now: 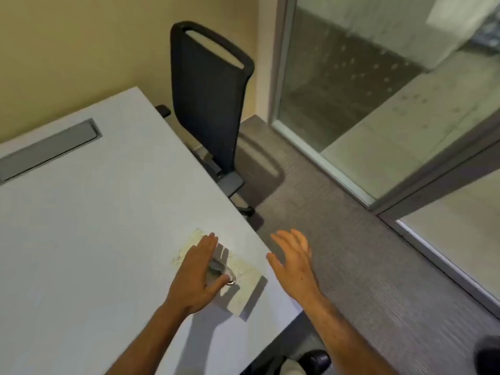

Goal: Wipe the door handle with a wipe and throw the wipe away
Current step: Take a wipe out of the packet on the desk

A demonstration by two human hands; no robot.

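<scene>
Head view: on the worktop, near its right edge, lies the wipe pack, its long axis running from far-left to near-right. The left hand lies flat over the pack's left part, fingers spread, not closed on anything I can tell. The right hand hovers open and empty just right of the pack, past the worktop edge. So the left grip is nearer. No loose wipe shows, and no door handle; a glass door stands far right.
</scene>
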